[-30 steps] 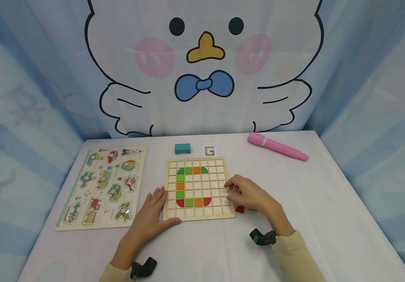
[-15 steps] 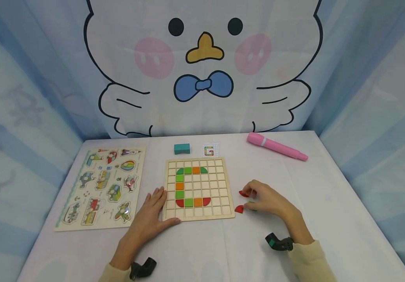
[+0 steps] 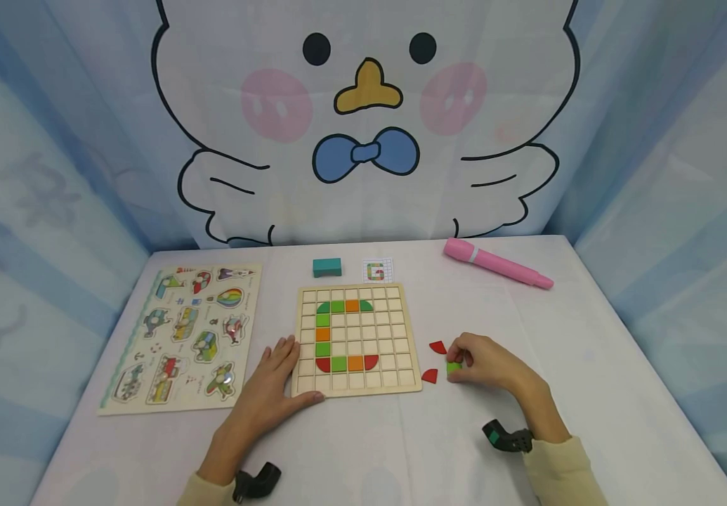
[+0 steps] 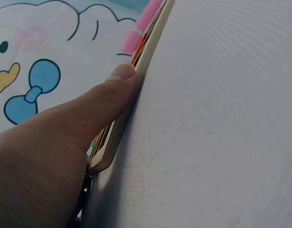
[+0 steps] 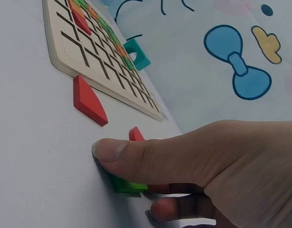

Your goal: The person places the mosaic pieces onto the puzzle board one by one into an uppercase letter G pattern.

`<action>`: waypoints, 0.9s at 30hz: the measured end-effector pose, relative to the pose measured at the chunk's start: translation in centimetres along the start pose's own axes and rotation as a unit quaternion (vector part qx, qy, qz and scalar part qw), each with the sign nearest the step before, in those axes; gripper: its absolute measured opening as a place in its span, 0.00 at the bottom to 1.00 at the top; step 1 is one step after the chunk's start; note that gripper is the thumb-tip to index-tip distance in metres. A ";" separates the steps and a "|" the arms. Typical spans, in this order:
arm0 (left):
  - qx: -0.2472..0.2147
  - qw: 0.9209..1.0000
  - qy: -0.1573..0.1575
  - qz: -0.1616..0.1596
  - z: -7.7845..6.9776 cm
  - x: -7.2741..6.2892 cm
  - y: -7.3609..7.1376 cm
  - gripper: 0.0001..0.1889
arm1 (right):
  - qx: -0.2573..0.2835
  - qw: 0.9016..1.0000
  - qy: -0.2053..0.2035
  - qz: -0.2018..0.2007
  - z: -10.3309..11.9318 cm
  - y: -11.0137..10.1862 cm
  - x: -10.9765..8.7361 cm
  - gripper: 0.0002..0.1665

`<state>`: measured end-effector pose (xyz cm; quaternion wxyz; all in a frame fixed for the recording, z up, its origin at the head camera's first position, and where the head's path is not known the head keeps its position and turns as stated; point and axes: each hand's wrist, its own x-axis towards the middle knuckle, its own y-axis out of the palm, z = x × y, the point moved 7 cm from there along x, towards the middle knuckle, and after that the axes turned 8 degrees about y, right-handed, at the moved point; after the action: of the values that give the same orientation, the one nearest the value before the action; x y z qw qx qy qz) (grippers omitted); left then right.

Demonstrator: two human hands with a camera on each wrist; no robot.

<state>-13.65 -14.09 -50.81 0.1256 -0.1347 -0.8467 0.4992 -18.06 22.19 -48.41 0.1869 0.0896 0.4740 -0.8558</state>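
Note:
A wooden grid board [image 3: 385,384] lies on the table, with green, orange and red tiles set in a C-like shape. My left hand [image 3: 268,393] rests at its near left corner, fingers straight along the side and the thumb [image 4: 122,73] on the front edge. To the right of the board, my right hand [image 3: 486,362] pinches a green tile [image 3: 454,367] between thumb and fingers, low at the tabletop. Two red quarter-round tiles lie beside it: one [image 3: 437,347] farther back, the other [image 3: 429,376] close to the board's edge.
A puzzle board with vehicle pictures [image 3: 180,337] lies at the left. Behind the grid board are a teal block [image 3: 327,267] and a small pattern card [image 3: 378,270]. A pink marker [image 3: 499,263] lies at the back right. A printed curtain [image 3: 363,204] hangs behind the table.
My right hand has moved from over the board's right edge to the right and nearer, and now pinches the green tile. A second red tile shows on the table. My left hand stays put.

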 end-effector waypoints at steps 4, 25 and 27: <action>-0.001 1.000 0.000 0.000 -0.1 0.0 -0.1 0.57 | 0.007 1.000 -0.004 0.007 0.2 0.0 0.0 0.16; -0.005 1.000 -0.004 0.002 0.1 0.0 0.0 0.58 | 0.029 0.996 -0.078 0.016 4.0 -0.7 1.2 0.07; -0.007 1.000 -0.005 0.004 0.1 0.0 0.1 0.58 | 0.024 0.996 -0.089 0.013 4.6 -0.5 1.5 0.06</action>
<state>-13.69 -14.15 -50.94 0.1185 -0.1368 -0.8504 0.4941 -19.53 18.17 -46.03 0.2371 0.0236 0.4337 -0.8690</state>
